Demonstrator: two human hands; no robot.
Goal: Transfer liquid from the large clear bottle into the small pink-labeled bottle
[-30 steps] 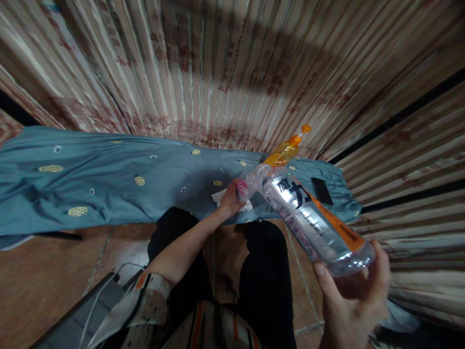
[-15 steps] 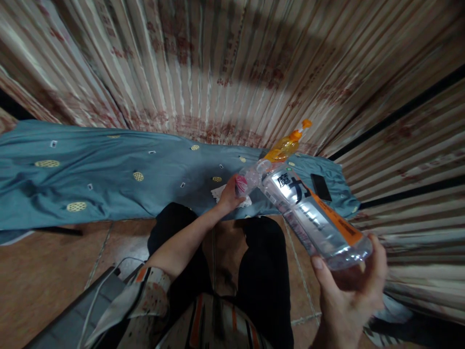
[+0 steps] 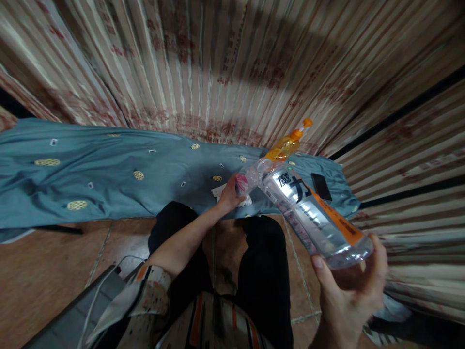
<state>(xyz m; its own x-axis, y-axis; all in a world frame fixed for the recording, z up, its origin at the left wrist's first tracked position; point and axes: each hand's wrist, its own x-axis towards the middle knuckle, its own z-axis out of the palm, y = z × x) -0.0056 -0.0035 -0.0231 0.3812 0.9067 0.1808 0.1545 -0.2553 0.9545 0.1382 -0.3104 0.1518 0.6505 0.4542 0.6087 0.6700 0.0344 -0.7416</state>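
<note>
My right hand [image 3: 352,286] grips the base of a large clear plastic bottle [image 3: 312,218], which has a silver and orange label and lies tilted with its neck toward the upper left. My left hand [image 3: 228,195] is closed around a smaller clear plastic bottle [image 3: 252,175] with a pink patch at its near end. The mouths of the two bottles meet or overlap; I cannot tell whether they are joined. Behind them stands an orange-yellow bottle [image 3: 283,148] with an orange top. A white piece of paper or cloth [image 3: 218,192] lies beneath my left hand.
The blue-green cloth [image 3: 109,179] with pineapple prints covers a long low surface. A dark phone [image 3: 321,187] rests on its right part. Pleated curtains [image 3: 218,68] hang behind and to the right. A grey object with a white cable [image 3: 90,295] is at lower left.
Almost nothing differs. The large bottle has rolled very slightly in my right hand, so its label has shifted a little; both hands keep their places.
</note>
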